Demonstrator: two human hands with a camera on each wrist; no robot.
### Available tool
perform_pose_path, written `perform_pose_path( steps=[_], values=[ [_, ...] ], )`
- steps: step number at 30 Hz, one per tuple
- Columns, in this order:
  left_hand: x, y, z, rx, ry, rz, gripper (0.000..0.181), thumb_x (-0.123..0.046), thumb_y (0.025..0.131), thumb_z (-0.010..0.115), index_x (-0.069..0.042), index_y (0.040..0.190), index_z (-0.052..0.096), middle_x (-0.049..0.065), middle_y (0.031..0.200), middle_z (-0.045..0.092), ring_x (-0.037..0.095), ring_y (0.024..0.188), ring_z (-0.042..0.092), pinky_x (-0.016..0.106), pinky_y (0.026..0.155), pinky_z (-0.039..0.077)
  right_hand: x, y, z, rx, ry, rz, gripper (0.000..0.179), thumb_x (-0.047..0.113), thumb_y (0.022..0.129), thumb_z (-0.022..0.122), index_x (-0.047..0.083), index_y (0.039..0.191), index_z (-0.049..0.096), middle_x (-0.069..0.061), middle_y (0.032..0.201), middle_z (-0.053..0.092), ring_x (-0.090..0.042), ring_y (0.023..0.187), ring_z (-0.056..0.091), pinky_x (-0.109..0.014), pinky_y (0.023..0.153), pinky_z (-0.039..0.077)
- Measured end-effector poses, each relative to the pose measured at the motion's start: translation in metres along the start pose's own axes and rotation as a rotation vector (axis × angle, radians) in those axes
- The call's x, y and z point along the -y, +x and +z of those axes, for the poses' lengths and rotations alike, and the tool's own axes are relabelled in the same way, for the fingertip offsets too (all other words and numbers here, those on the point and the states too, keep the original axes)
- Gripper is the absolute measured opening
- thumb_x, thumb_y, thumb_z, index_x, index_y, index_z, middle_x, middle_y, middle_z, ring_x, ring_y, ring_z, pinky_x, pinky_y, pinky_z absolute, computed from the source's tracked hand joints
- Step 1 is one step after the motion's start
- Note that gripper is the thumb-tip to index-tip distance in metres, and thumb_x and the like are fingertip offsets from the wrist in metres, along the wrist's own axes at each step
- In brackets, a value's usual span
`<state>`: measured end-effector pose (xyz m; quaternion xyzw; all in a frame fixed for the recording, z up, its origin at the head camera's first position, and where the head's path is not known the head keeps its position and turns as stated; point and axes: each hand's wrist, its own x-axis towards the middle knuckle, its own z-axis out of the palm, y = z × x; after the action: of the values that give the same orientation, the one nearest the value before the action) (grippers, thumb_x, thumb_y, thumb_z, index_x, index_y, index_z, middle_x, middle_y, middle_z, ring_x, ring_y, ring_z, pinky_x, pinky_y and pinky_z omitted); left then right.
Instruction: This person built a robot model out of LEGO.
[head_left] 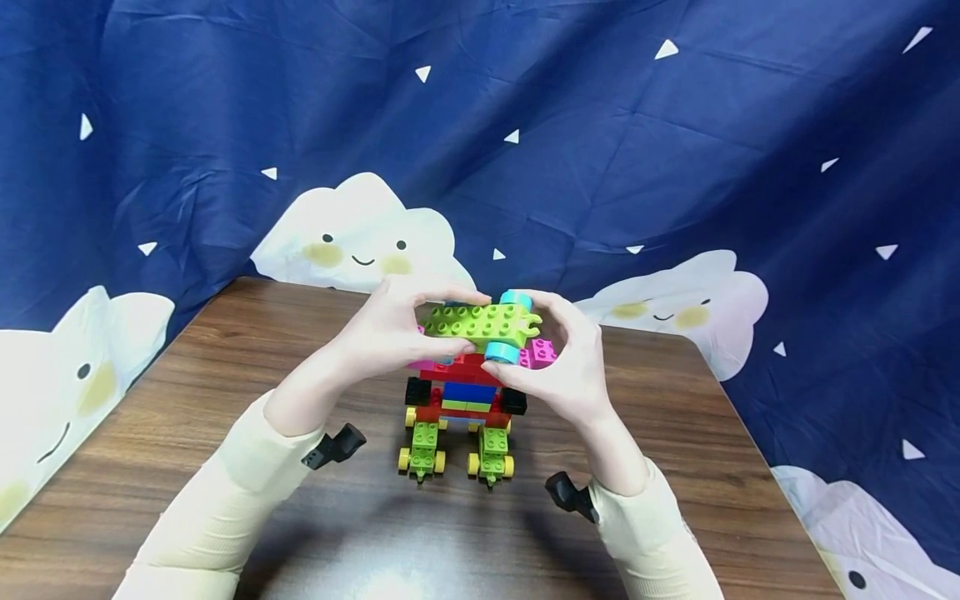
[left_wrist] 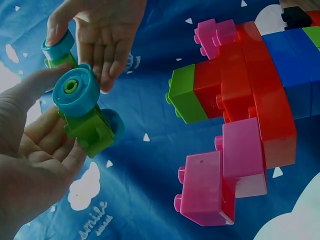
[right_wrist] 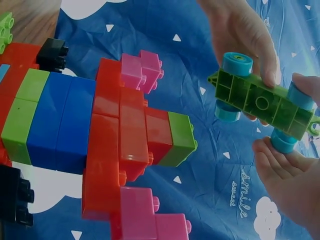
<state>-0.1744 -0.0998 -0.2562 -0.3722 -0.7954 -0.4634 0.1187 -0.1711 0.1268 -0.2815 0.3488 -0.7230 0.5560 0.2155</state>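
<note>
Above a block figure, both hands hold a lime-green wheeled toy-block base (head_left: 476, 323) with turquoise wheels (head_left: 502, 352). My left hand (head_left: 386, 327) grips its left end between thumb and fingers. At the other end, my right hand (head_left: 566, 358) pinches the wheels from both sides. The right wrist view shows the hollow underside of the wheeled base (right_wrist: 257, 100). Below stands the block figure (head_left: 467, 392), made of red, blue, green, pink and black blocks. Its top green block (left_wrist: 185, 94) is apart from the wheeled base in both wrist views.
The figure's feet are two small green wheeled bases (head_left: 493, 446) with yellow wheels, standing on the wooden table (head_left: 660, 467). Pink blocks (right_wrist: 137, 212) and black blocks (right_wrist: 51, 54) stick out at its sides. A dark blue cloth (head_left: 570, 125) with clouds hangs behind the table.
</note>
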Motion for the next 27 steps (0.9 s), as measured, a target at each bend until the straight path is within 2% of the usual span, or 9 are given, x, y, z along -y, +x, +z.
perform_pose_path(
  steps=[7,15,18,20,23,25,27],
  values=[
    [0.000,0.001,0.000,-0.006,0.003,0.033,0.043,-0.008,0.076,0.083,-0.005,0.116,0.071,0.005,0.109,0.073,0.014,0.100,0.063,0.030,0.087,0.053,-0.001,0.000,-0.001,0.041,0.025,0.015,0.070,0.010,0.063,0.092,-0.003,0.124,0.060,0.006,0.109,0.066,-0.012,0.091,0.063,-0.023,0.078,0.055],
    [-0.001,-0.001,-0.003,0.006,-0.007,0.039,0.044,-0.009,0.076,0.083,-0.005,0.117,0.070,0.005,0.111,0.072,0.013,0.099,0.062,0.028,0.081,0.054,-0.003,0.001,-0.006,0.131,0.083,-0.030,0.087,0.039,0.066,0.088,-0.007,0.131,0.054,0.009,0.120,0.064,-0.011,0.103,0.062,-0.022,0.088,0.054],
    [-0.002,-0.002,-0.006,0.020,0.006,0.036,0.044,-0.010,0.076,0.083,-0.006,0.118,0.070,0.004,0.113,0.072,0.012,0.100,0.061,0.026,0.078,0.053,-0.004,0.002,-0.009,0.167,0.082,-0.044,0.091,0.040,0.066,0.087,-0.010,0.132,0.051,0.010,0.124,0.062,-0.011,0.107,0.062,-0.022,0.092,0.053],
    [-0.003,-0.003,-0.007,0.028,0.008,0.037,0.044,-0.010,0.077,0.083,-0.007,0.118,0.070,0.003,0.114,0.071,0.012,0.102,0.061,0.025,0.080,0.053,-0.004,0.003,-0.011,0.184,0.074,-0.031,0.087,0.031,0.067,0.089,-0.012,0.132,0.050,0.011,0.124,0.062,-0.009,0.107,0.062,-0.022,0.092,0.053],
    [-0.003,-0.004,-0.007,0.045,0.002,0.067,0.043,-0.008,0.077,0.082,-0.007,0.118,0.070,0.003,0.115,0.071,0.012,0.104,0.061,0.026,0.085,0.053,-0.006,0.005,-0.013,0.210,0.070,0.002,0.073,0.003,0.069,0.087,-0.013,0.130,0.051,0.009,0.123,0.063,-0.006,0.107,0.062,-0.021,0.092,0.052],
    [-0.003,-0.004,-0.007,0.059,-0.007,0.119,0.042,-0.005,0.077,0.081,-0.005,0.118,0.070,0.005,0.114,0.071,0.013,0.105,0.062,0.027,0.089,0.053,-0.007,0.008,-0.014,0.234,0.079,0.014,0.068,-0.012,0.068,0.079,-0.013,0.129,0.052,0.005,0.122,0.064,-0.006,0.107,0.063,-0.020,0.089,0.053],
    [-0.002,-0.004,-0.007,0.077,-0.014,0.193,0.041,-0.003,0.076,0.081,-0.002,0.116,0.070,0.007,0.113,0.072,0.014,0.105,0.062,0.028,0.091,0.052,-0.008,0.010,-0.014,0.261,0.086,0.002,0.066,-0.018,0.067,0.074,-0.013,0.129,0.052,-0.002,0.123,0.065,-0.006,0.110,0.062,-0.020,0.091,0.052]
  ],
)
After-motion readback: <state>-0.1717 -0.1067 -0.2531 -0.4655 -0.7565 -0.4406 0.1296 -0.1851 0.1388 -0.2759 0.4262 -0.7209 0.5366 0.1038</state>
